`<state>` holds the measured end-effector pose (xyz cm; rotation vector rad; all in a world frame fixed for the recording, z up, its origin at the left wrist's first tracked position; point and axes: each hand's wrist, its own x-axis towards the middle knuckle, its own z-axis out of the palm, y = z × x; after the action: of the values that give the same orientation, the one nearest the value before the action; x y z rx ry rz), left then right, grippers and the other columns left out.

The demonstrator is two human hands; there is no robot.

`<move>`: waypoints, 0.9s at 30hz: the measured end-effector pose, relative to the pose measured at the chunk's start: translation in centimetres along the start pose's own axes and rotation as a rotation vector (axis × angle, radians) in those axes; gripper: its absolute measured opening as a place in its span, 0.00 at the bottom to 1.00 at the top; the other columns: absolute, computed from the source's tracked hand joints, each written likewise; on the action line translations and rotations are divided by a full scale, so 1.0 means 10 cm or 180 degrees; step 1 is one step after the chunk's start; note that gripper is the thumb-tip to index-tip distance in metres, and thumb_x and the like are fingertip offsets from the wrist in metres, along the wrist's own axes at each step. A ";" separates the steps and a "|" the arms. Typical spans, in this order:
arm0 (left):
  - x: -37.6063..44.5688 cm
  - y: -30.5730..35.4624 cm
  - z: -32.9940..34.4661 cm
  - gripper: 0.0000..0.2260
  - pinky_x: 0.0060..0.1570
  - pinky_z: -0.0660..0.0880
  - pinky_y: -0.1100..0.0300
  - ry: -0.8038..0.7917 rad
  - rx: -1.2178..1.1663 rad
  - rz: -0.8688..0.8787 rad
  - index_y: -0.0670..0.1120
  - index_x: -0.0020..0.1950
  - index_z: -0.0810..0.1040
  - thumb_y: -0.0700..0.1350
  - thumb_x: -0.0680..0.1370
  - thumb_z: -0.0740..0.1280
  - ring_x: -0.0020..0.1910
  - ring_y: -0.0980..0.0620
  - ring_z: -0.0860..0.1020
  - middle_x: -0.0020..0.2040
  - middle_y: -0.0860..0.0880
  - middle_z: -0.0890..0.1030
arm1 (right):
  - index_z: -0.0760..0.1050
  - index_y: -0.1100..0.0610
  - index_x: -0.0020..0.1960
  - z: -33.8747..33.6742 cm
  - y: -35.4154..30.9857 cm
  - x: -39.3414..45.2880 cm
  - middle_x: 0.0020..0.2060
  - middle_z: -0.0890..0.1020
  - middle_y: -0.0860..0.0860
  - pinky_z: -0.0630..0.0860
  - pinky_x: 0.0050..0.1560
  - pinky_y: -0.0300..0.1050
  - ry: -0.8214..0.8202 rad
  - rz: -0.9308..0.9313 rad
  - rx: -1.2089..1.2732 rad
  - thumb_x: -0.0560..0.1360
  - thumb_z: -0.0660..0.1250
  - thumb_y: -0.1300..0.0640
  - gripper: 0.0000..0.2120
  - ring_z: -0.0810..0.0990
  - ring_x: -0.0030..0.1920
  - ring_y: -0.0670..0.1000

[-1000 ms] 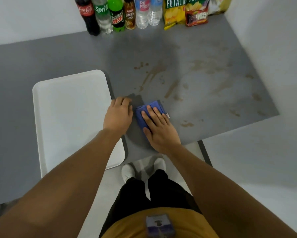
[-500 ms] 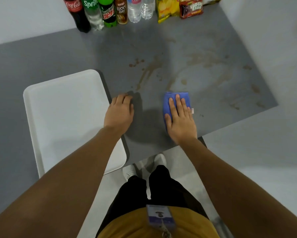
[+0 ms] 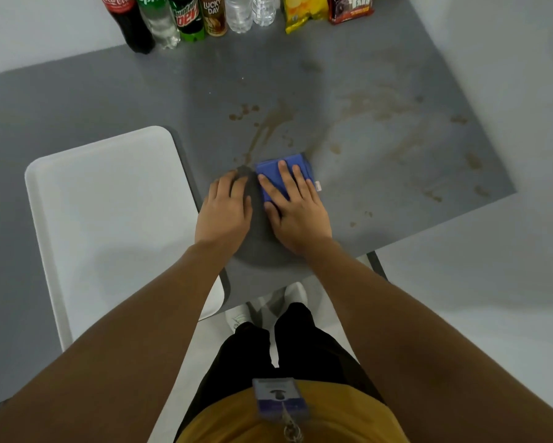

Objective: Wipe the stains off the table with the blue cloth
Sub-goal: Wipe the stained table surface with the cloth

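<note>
While right hand (image 3: 296, 215) presses folded blue cloth (image 3: 281, 172) flat, fingers spread, near desk's front edge.
Left hand (image 3: 224, 212) flat beside it, fingers together; brown smeared stains (image 3: 268, 129) on matte grey desk (image 3: 108, 91); empty white tray (image 3: 108, 219) left.

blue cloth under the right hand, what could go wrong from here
1. The blue cloth is folded small, and brown stains spread far across the table, so it may smear rather than lift them.
2. Stains near the table's right edge are a long stretch; pressing there could slide the cloth off.
3. The bottles stand upright along the far edge; a long forward stroke by the right hand might knock one over.
</note>
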<state>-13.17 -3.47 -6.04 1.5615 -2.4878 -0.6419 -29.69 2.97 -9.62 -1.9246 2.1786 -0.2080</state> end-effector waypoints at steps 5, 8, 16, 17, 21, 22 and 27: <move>-0.03 0.03 0.02 0.19 0.71 0.70 0.48 -0.0041 0.0047 0.0038 0.43 0.75 0.69 0.49 0.85 0.58 0.72 0.43 0.68 0.74 0.44 0.69 | 0.54 0.42 0.81 -0.08 0.36 0.01 0.82 0.52 0.50 0.50 0.81 0.55 0.0193 0.0423 0.0002 0.84 0.49 0.41 0.26 0.48 0.82 0.55; -0.05 0.08 0.05 0.19 0.71 0.70 0.48 -0.0107 0.0058 0.0098 0.44 0.75 0.69 0.49 0.85 0.57 0.73 0.44 0.67 0.75 0.45 0.68 | 0.51 0.42 0.82 -0.14 0.57 -0.13 0.83 0.49 0.49 0.46 0.81 0.53 0.0199 0.0602 -0.0038 0.84 0.47 0.40 0.27 0.46 0.82 0.54; -0.07 0.22 0.19 0.23 0.75 0.63 0.48 -0.0277 0.0095 0.0211 0.46 0.80 0.61 0.51 0.86 0.55 0.79 0.45 0.58 0.81 0.47 0.58 | 0.42 0.45 0.83 -0.06 0.53 -0.61 0.82 0.44 0.54 0.44 0.81 0.58 0.0057 0.0837 -0.0157 0.83 0.42 0.38 0.30 0.42 0.82 0.59; -0.06 0.23 0.22 0.25 0.76 0.61 0.49 -0.0321 0.0124 0.0204 0.47 0.82 0.58 0.52 0.86 0.54 0.81 0.46 0.55 0.82 0.48 0.56 | 0.43 0.46 0.83 -0.04 0.47 -0.63 0.82 0.44 0.55 0.45 0.80 0.58 0.0067 0.0819 -0.0183 0.84 0.44 0.38 0.30 0.42 0.82 0.60; -0.05 0.26 0.35 0.27 0.80 0.51 0.48 -0.0416 0.0328 0.0277 0.47 0.83 0.51 0.54 0.86 0.52 0.82 0.46 0.48 0.83 0.47 0.49 | 0.47 0.45 0.83 -0.04 0.42 -0.56 0.83 0.46 0.53 0.46 0.81 0.58 0.0094 0.0540 -0.0155 0.84 0.48 0.39 0.30 0.43 0.82 0.59; -0.06 0.26 0.37 0.27 0.80 0.48 0.49 -0.0419 0.0385 0.0295 0.47 0.83 0.51 0.54 0.86 0.51 0.82 0.46 0.47 0.83 0.46 0.49 | 0.47 0.44 0.83 -0.06 0.45 -0.52 0.83 0.46 0.52 0.46 0.81 0.57 0.0086 0.0472 -0.0123 0.84 0.49 0.39 0.30 0.43 0.82 0.58; -0.06 0.23 0.38 0.27 0.80 0.47 0.50 -0.0382 0.0457 0.0298 0.47 0.83 0.52 0.55 0.86 0.51 0.82 0.46 0.47 0.83 0.46 0.49 | 0.49 0.42 0.82 -0.17 0.67 -0.24 0.83 0.47 0.49 0.46 0.81 0.54 0.0052 0.0378 -0.0103 0.84 0.48 0.39 0.28 0.44 0.82 0.55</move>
<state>-16.06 -1.02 -8.38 1.4819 -2.7328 -0.5709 -36.29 6.17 -9.47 -1.8086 2.3116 -0.1698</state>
